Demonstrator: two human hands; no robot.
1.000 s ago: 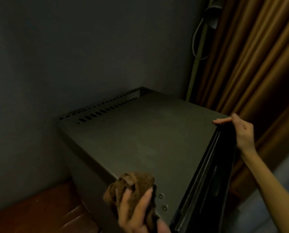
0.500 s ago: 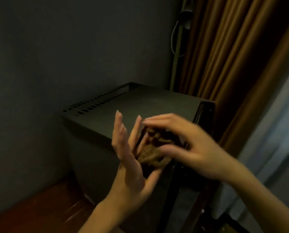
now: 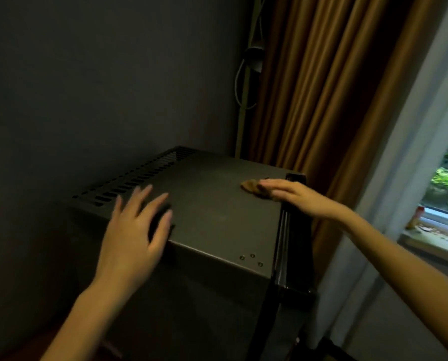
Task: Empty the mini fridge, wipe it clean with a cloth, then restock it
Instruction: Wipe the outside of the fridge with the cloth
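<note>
Loosely crumpled brown cloth (image 3: pixel 250 187) sits atop dk-grey mini fridge (image 3: pixel 217 207).

Right hand (image 3: pixel 295 195) flat on brown cloth (image 3: pixel 251 186) atop mini fridge (image 3: pixel 212 204), left hand (image 3: pixel 134 230) splayed at its edge

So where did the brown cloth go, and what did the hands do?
The brown cloth went from the left hand to the right hand, which now presses it flat on the mini fridge top by the door. The left hand let go and spreads open over the left edge. The mini fridge stayed put.
</note>
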